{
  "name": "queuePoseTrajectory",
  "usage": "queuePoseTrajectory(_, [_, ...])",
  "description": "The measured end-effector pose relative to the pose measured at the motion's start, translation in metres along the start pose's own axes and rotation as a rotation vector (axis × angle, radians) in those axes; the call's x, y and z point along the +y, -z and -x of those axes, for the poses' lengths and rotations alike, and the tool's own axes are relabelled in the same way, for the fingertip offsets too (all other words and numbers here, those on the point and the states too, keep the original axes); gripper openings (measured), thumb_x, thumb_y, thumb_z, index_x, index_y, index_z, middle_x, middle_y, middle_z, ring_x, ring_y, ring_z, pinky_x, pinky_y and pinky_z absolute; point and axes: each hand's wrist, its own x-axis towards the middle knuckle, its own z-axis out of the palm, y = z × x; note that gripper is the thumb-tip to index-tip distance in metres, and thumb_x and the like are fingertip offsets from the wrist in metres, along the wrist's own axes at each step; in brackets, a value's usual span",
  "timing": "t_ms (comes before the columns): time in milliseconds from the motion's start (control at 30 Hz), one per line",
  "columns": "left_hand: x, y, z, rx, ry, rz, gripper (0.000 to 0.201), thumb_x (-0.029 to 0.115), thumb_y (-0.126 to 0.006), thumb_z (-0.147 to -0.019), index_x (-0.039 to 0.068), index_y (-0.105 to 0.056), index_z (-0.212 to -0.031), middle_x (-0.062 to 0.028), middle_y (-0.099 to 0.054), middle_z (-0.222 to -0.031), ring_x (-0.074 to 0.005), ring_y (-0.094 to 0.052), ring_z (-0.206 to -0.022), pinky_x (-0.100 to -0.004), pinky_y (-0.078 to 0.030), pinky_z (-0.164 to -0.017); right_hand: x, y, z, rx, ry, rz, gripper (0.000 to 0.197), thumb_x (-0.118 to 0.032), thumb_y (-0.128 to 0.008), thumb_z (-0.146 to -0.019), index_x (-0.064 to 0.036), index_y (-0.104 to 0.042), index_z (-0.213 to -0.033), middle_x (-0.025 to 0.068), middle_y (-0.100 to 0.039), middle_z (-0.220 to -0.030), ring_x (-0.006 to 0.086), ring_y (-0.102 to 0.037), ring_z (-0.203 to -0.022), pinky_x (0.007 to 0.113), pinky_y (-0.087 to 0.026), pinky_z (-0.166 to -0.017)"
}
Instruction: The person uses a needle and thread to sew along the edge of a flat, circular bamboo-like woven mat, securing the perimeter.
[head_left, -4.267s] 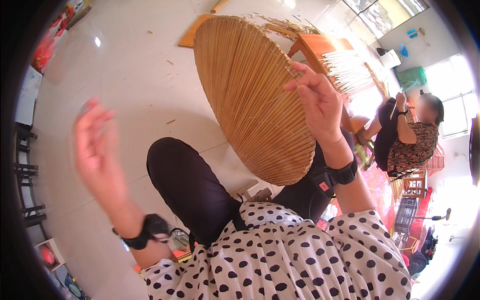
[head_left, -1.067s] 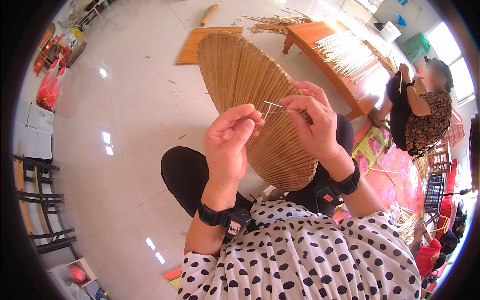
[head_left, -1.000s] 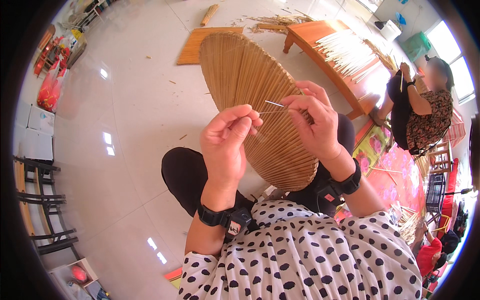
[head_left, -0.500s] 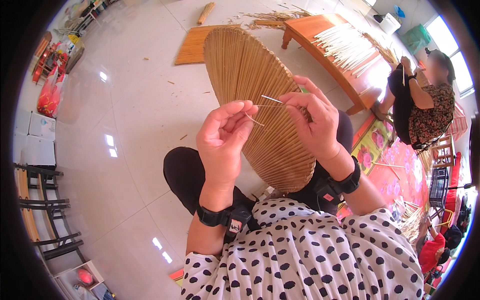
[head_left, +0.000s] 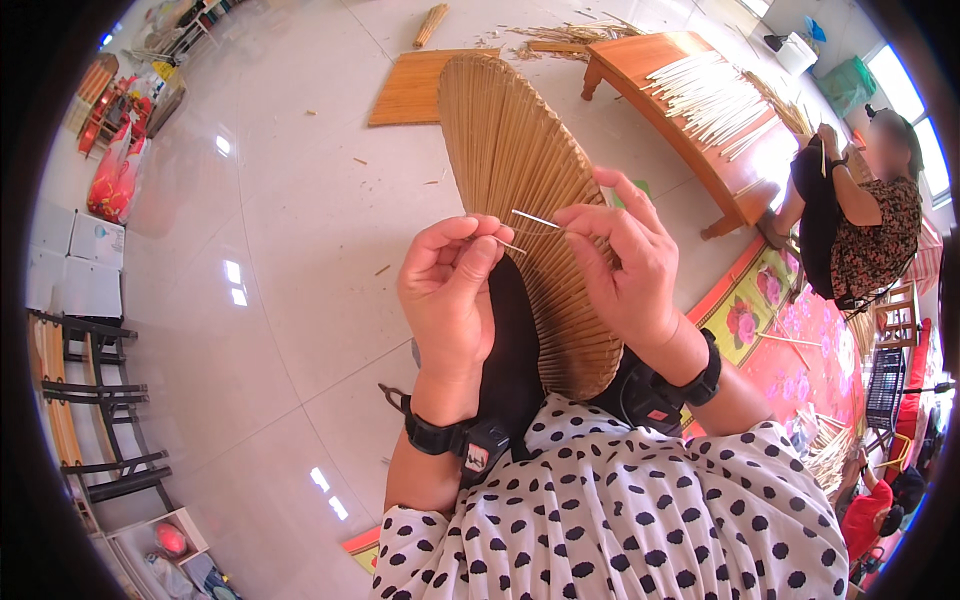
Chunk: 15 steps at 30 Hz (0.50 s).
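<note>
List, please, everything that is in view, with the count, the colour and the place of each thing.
Pleated fan: one, tan, centre
Needle: one, silver, in right hand
Thread: one, pale, in left hand
Board: one, orange-brown, floor beyond fan
Low table: one, orange-brown, ahead right
Sticks: many, pale, on table
Straw bundle: one, tan, far floor
Mat: one, red and floral, right floor
Crate: one, black, far right
Bag: one, red, left
Boxes: several, white, left
Co-workers: two, dark floral and red tops, right
Rim clutter: too small to tell
Wristbands: two, black, on wrists
Hands: two, bare, before fan
</note>
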Motion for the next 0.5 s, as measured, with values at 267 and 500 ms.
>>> queuePoseTrajectory(267, [0.008, -0.008, 0.005, 0.042, 0.218, 0.136, 0.022, 0.001, -0.059, -0.094, 0.001, -0.061, -0.116, -0.0134, -0.067, -0.110, -0.0215, -0.066, -0.101, -0.0287, -0.056, -0.089, -0.013, 0.007, 0.002, -0.046, 0.058, -0.075, 0.017, -0.001, -0.074, -0.073, -0.0071, -0.063, -0.084, 0.0027, -0.071, -0.093, 0.0314, -0.062, -0.103, 0.051, -0.044, -0.095])
queuePoseTrajectory(500, [0.016, -0.003, 0.012, 0.064, 0.049, -0.189, 0.020, 0.010, -0.058, -0.097, -0.002, -0.064, -0.112, -0.0161, -0.070, -0.100, -0.0236, -0.070, -0.088, -0.0297, -0.057, -0.077, -0.019, 0.008, 0.004, -0.075, 0.099, -0.189, 0.019, 0.000, -0.074, -0.070, -0.0045, -0.061, -0.083, 0.0061, -0.071, -0.094, 0.0331, -0.061, -0.101, 0.048, -0.047, -0.089])
